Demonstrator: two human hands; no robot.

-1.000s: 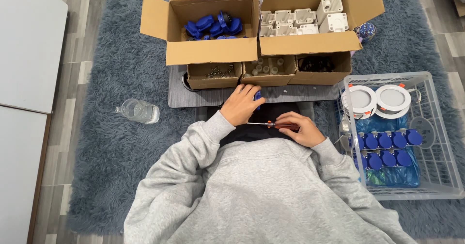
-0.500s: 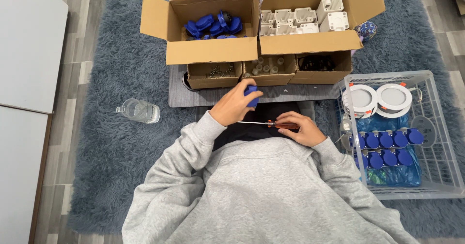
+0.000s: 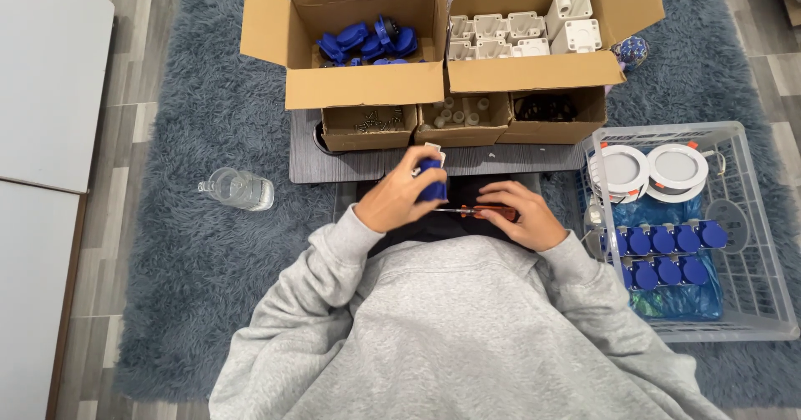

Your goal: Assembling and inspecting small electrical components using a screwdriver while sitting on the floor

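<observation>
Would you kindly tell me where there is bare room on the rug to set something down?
Bare rug lies left of the person, around the clear bottle, and between the dark board and the bottle. It is crowded ahead, where cardboard boxes stand, and on the right, where the wire basket sits.

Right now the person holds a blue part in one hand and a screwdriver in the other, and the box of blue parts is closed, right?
Not quite. The head view shows the box of blue parts open. The left hand holds the blue part, the right hand the screwdriver.
</observation>
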